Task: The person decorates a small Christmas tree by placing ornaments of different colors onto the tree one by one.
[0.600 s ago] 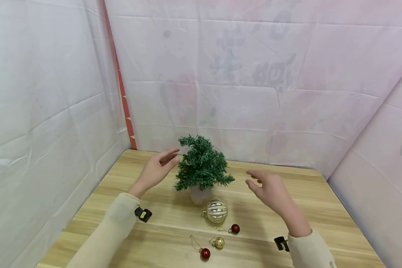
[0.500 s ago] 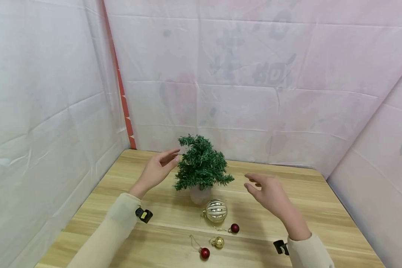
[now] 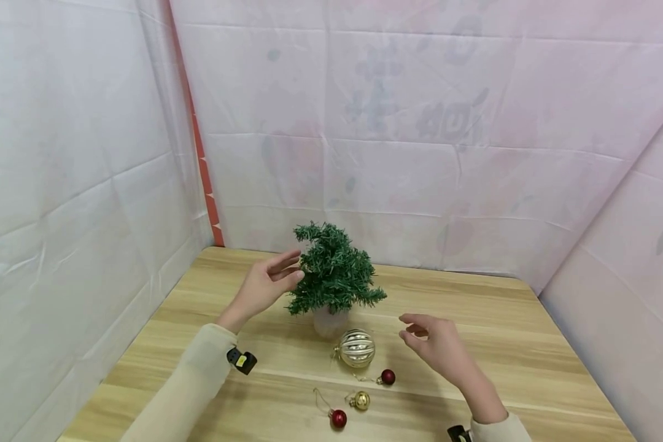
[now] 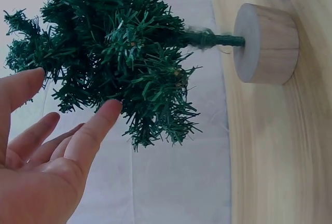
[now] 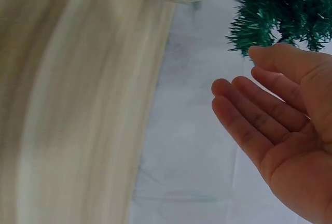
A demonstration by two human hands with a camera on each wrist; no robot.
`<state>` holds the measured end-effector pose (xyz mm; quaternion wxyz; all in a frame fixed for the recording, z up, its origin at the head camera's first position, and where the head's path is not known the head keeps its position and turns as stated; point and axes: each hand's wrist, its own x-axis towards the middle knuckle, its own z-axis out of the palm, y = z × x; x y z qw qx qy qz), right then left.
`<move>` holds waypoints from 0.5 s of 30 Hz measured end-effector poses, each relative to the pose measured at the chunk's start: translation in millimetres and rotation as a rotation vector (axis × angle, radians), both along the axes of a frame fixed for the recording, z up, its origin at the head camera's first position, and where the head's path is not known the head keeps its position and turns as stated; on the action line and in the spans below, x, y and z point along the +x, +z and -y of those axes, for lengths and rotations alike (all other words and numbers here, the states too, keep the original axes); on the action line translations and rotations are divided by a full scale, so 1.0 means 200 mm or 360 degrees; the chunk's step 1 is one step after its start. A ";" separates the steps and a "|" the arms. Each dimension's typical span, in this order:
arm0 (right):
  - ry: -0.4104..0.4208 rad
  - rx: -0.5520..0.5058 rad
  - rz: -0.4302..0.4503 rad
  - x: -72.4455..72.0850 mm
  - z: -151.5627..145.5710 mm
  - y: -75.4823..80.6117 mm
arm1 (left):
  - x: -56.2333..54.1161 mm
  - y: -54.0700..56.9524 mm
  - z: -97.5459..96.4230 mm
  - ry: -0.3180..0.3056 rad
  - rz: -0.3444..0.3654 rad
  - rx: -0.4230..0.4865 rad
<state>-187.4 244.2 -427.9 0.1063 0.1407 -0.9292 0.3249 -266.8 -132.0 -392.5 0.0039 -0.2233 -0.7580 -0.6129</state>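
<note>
Because the mini artificial Christmas tree (image 3: 336,273) looks light, it probably lifts easily, with most weight likely in the round pale-wood base (image 4: 275,45). Stands upright toward the back half of the wood-grain table (image 3: 503,325). Branches (image 3: 370,298) look springy, wire-cored, bendable; needles likely scratchy, squash under fingers. Best hold: base sides or the green-wrapped stem (image 4: 223,40) just above it; branch tips would probably flex and give poor control.

Left hand (image 3: 262,288) at the foliage's left edge, fingers extended, thumb apart, gripping nothing; contact can't be told. Right hand (image 3: 439,347) off to the tree's right, fingers loosely bent, holding nothing, apart from the tree.

Ribbed gold bauble (image 3: 356,348) just in front of the base: smooth, likely slippery, rolls. Nearer the viewer: dark-red mini bauble (image 3: 388,377), small gold bauble (image 3: 361,401), bright-red mini bauble (image 3: 339,419), each probably easiest to pinch at cap or loop. Pale sheet backdrop (image 3: 398,184) behind.
</note>
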 end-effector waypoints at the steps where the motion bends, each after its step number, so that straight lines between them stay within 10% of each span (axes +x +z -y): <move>1: 0.0009 -0.0004 0.0011 0.00 0.00 -0.01 | 0.00 0.00 0.00 -0.0012 0.0008 0.0006; 15: 0.0355 -0.0212 0.0355 0.05 -0.10 -0.18 | 0.00 -0.03 -0.02 -0.0096 0.0097 0.0109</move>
